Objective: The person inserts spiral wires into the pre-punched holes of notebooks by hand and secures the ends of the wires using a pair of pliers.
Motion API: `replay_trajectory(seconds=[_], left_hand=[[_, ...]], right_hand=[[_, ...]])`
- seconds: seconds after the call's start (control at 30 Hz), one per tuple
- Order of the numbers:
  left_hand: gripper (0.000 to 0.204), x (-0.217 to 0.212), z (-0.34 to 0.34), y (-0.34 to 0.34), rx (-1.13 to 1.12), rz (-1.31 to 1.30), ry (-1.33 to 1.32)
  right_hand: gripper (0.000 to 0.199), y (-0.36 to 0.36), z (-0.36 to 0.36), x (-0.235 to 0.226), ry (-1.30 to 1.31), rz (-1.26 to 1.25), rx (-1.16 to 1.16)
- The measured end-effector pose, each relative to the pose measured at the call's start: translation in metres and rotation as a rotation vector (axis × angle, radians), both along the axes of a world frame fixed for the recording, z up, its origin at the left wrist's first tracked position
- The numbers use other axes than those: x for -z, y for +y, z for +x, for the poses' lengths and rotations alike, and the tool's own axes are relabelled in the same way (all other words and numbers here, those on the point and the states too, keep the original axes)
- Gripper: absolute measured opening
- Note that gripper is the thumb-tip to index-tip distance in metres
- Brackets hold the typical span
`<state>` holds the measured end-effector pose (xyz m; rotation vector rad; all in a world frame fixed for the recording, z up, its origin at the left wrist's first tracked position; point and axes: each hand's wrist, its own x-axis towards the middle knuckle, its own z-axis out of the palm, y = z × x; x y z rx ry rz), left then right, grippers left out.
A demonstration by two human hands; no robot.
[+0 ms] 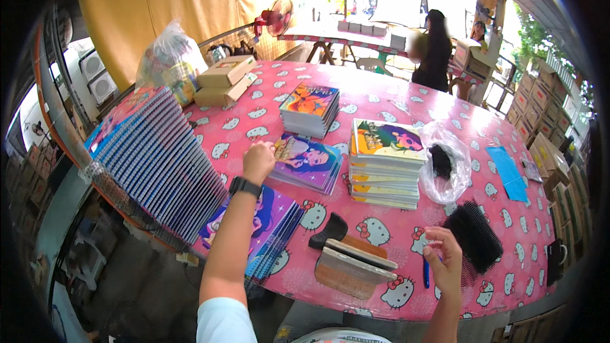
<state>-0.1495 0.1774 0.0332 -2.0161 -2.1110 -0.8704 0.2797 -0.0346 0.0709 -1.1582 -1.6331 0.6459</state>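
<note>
Outstretched, left hand [258,161] fists over purple notebook stack [308,162].

A black smartwatch [245,186] on a dark band circles the wrist below the left hand [258,161]. Above the watch, a pale blue short sleeve [220,321] caps the upper arm. The right hand [443,258] and its forearm are bare, without jewellery.
</note>
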Motion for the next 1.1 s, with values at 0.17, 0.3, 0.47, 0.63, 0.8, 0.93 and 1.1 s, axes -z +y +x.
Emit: replay_trajectory(seconds=[0.17, 0.3, 0.47, 0.63, 0.8, 0.93, 1.1], left_hand=[[0.037, 0.072, -0.066, 0.074, -0.254, -0.179, 0.005], [0.056, 0.067, -0.044, 0.081, -0.275, -0.327, -0.138], [0.033, 0.035, -0.047, 0.058, -0.313, -0.084, -0.124], [0.013, -0.059, -0.02, -0.001, 0.06, 0.342, -0.269], [0.015, -0.107, 0.068, -0.125, 0.204, 0.456, -0.52], [0.019, -0.05, 0.113, -0.194, 0.304, 0.46, -1.027], [0.021, -0.002, 0.134, -0.215, 0.531, 0.302, -1.365]], right_hand=[[0.024, -0.02, 0.021, 0.007, 0.011, -0.077, -0.036], [0.018, -0.038, 0.052, 0.016, 0.227, -0.228, 0.092], [0.018, -0.043, 0.056, 0.02, 0.196, -0.248, 0.087], [0.019, -0.032, 0.035, 0.017, 0.258, -0.2, 0.01], [0.033, -0.01, -0.011, 0.012, 0.235, -0.112, -0.138], [0.04, -0.017, -0.058, 0.024, 0.527, 0.058, -0.096], [0.02, -0.034, -0.025, 0.028, 0.126, 0.031, -0.022]])
